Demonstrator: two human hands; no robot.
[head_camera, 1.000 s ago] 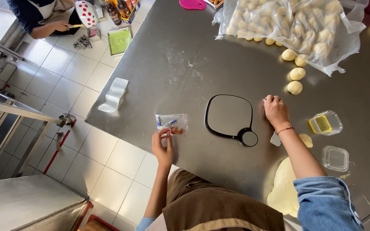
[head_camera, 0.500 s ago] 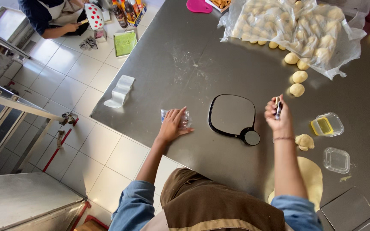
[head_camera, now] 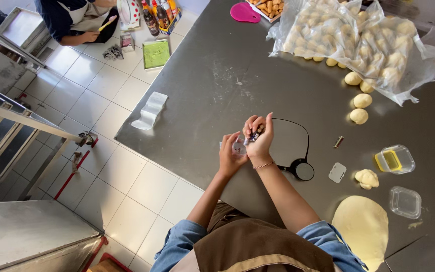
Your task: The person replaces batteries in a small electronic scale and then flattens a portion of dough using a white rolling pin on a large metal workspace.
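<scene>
Both hands have met over the bench: right hand now pinches a small dark piece, left hand cups the clear packet it pressed flat earlier.

The right hand left the black scale and met the left hand over the table edge, both closing on a small dark piece above the clear packet.

Grey brushed-metal table: matt, flour-dusted. Clear glossy plastic bags. Black smooth plastic scale. Pale matt rolled dough.
</scene>
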